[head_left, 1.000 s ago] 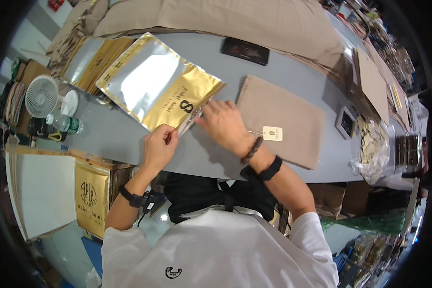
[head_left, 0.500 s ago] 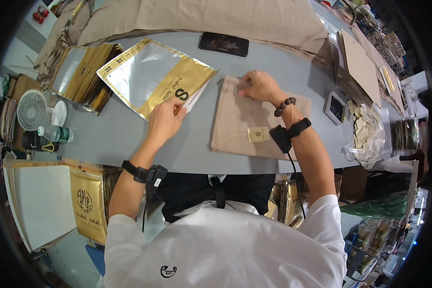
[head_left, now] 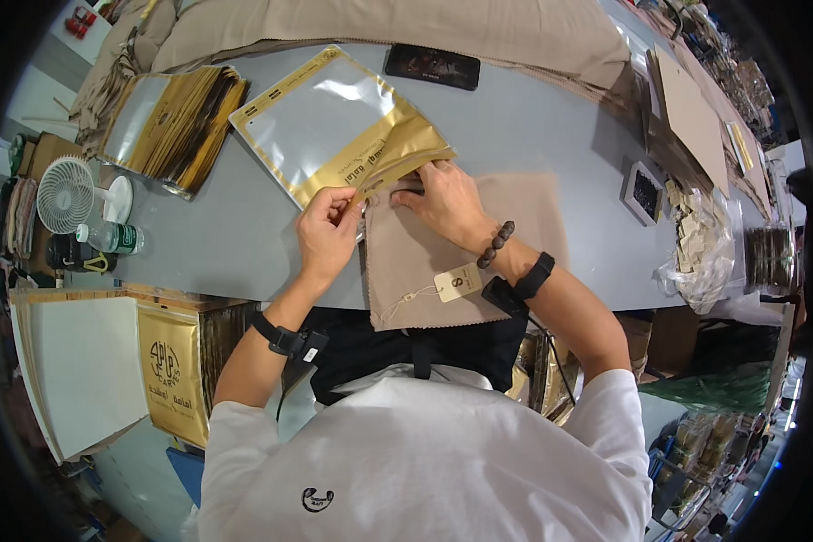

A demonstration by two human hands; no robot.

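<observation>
A gold-and-clear plastic bag [head_left: 314, 117] lies slanted on the table, its mouth turned toward me. My left hand [head_left: 327, 233] is closed, pinching the lip of that mouth between thumb and fingers. A folded beige cloth [head_left: 528, 212] lies to the right, its far left corner at the bag's opening. My right hand [head_left: 450, 206] grips this far edge of the cloth, fingertips partly hidden against the bag's gold flap. On the cloth's near part rests a cream hang tag [head_left: 459, 283] on a thin string. The near edge of the cloth hangs over the table edge.
Left of the bag lies a stack of similar gold bags [head_left: 176, 126], near a white fan [head_left: 66, 194] and a plastic bottle [head_left: 113, 238]. A phone [head_left: 432, 66] lies beyond. Cardboard sheets [head_left: 691, 117], a small box [head_left: 642, 192] and a bag of labels [head_left: 696, 244] stand at right.
My right hand has moved left and nearer with the cloth, bringing its corner to the bag's mouth. The bag has shifted right, and its lip is now lifted by my left hand.
</observation>
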